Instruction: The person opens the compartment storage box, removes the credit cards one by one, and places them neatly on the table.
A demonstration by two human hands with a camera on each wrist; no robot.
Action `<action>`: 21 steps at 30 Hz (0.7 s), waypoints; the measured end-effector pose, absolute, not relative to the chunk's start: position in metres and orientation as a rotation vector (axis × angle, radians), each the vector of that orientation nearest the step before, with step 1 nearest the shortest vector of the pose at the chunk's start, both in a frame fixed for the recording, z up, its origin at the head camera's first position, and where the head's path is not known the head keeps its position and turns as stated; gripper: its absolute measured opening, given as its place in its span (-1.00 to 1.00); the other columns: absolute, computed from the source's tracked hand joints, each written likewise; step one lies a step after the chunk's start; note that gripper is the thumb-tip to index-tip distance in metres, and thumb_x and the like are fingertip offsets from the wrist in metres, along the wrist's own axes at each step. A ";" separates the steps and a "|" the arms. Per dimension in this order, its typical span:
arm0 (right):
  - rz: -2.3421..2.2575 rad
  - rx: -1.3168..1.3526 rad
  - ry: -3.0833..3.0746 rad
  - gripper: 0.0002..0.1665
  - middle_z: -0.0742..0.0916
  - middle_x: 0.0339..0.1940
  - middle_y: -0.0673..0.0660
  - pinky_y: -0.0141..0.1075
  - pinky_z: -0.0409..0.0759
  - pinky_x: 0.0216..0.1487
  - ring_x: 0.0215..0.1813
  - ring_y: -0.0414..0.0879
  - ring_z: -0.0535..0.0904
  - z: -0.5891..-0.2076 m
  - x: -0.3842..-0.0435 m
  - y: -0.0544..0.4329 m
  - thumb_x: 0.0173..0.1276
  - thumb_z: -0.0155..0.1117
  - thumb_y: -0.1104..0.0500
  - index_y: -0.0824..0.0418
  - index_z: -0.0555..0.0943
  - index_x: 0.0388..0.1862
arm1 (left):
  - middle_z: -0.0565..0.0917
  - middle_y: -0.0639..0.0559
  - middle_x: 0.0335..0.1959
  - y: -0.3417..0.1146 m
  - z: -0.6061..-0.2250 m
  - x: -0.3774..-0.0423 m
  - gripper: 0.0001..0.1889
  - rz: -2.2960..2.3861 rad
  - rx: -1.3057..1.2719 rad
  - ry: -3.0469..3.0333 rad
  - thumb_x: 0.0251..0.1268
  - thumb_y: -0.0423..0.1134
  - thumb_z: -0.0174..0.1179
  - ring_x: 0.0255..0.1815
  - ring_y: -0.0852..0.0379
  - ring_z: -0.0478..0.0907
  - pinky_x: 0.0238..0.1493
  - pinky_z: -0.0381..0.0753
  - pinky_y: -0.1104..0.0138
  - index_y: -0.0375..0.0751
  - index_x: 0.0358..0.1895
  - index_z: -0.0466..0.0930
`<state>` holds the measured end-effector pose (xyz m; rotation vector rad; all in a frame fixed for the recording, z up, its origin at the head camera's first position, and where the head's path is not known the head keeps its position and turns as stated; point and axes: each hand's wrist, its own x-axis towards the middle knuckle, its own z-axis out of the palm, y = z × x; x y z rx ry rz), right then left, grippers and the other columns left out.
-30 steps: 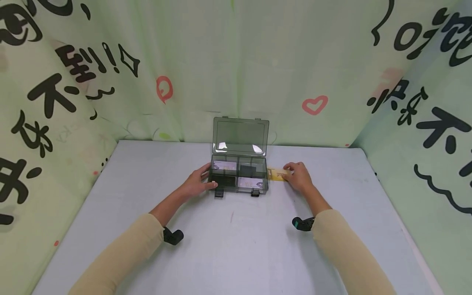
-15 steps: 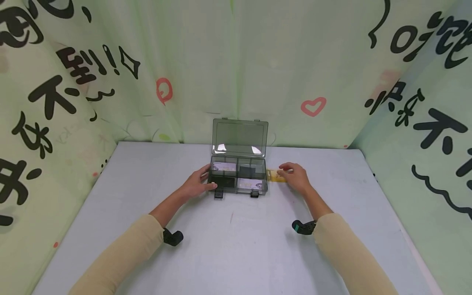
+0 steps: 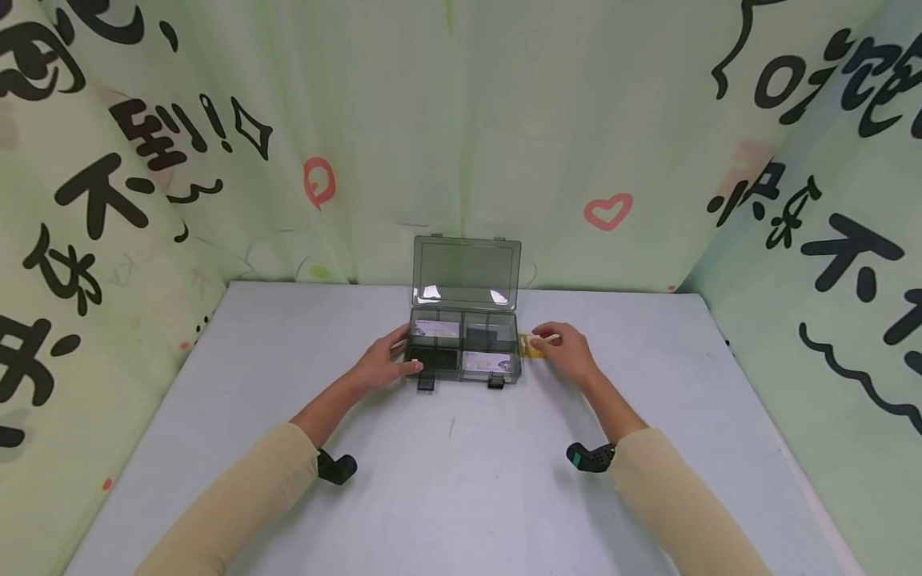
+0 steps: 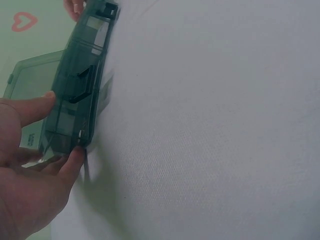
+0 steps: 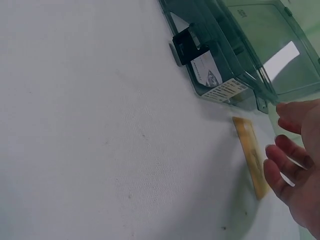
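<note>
A smoky grey clear plastic storage box (image 3: pixel 458 378) with four compartments sits at the middle rear, its hinged lid (image 3: pixel 467 268) raised. My left hand (image 3: pixel 380 364) grips the box's left side. In the left wrist view the thumb (image 4: pixel 36 107) lies on the box while other fingers reach its lower corner. My right hand (image 3: pixel 571 352) is at the box's right side, over a flat yellow card (image 5: pixel 248 152) on the table. Its fingers are loosely bent with nothing visible between them, the thumb tip (image 5: pixel 287 109) right by the box's rear corner.
Inside the box, pale printed cards show at back left (image 3: pixel 436 329) and front right (image 3: pixel 487 362); darker pieces lie in the others. Two black latches (image 3: pixel 426 383) hang at the front. The white table (image 3: pixel 461 480) ends at a printed curtain (image 3: pixel 360 144).
My right hand has moved left over the yellow card, closer to the box. The left hand keeps its grip on the box. The whole view has shifted slightly.
</note>
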<state>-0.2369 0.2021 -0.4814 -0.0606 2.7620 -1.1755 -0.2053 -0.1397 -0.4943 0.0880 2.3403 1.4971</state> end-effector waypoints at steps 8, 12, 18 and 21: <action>-1.212 -0.090 2.763 -0.62 0.59 0.13 0.26 -0.10 0.58 0.04 0.08 0.13 0.56 -0.477 -0.229 0.193 0.42 0.18 0.08 0.25 0.59 0.12 | 0.05 -0.08 0.58 -0.139 -0.492 -0.204 -0.10 1.502 0.072 2.336 0.25 -0.26 0.29 0.56 -0.12 0.09 0.48 0.20 -0.02 -0.04 0.56 -0.08; -1.224 -0.136 2.763 -0.64 0.60 0.08 0.26 -0.11 0.58 0.01 0.06 0.13 0.58 -0.473 -0.224 0.187 0.40 0.21 0.11 0.25 0.61 0.08 | 0.04 -0.08 0.58 -0.138 -0.489 -0.203 -0.10 1.498 0.058 2.336 0.26 -0.27 0.28 0.56 -0.12 0.08 0.48 0.20 -0.02 -0.04 0.57 -0.08; -1.206 -0.220 2.785 -0.68 0.61 0.05 0.29 -0.13 0.57 -0.05 0.01 0.14 0.60 -0.472 -0.217 0.181 0.37 0.25 0.15 0.27 0.64 0.03 | 0.03 -0.07 0.59 -0.137 -0.488 -0.202 -0.10 1.496 0.052 2.331 0.26 -0.28 0.28 0.56 -0.12 0.07 0.48 0.19 -0.03 -0.03 0.57 -0.09; -1.203 -0.230 2.780 -0.70 0.59 0.09 0.29 -0.09 0.58 -0.03 -0.01 0.15 0.60 -0.473 -0.216 0.180 0.36 0.26 0.16 0.26 0.65 0.01 | 0.03 -0.08 0.59 -0.137 -0.488 -0.201 -0.10 1.493 0.059 2.333 0.26 -0.27 0.27 0.56 -0.12 0.06 0.48 0.20 -0.03 -0.04 0.57 -0.09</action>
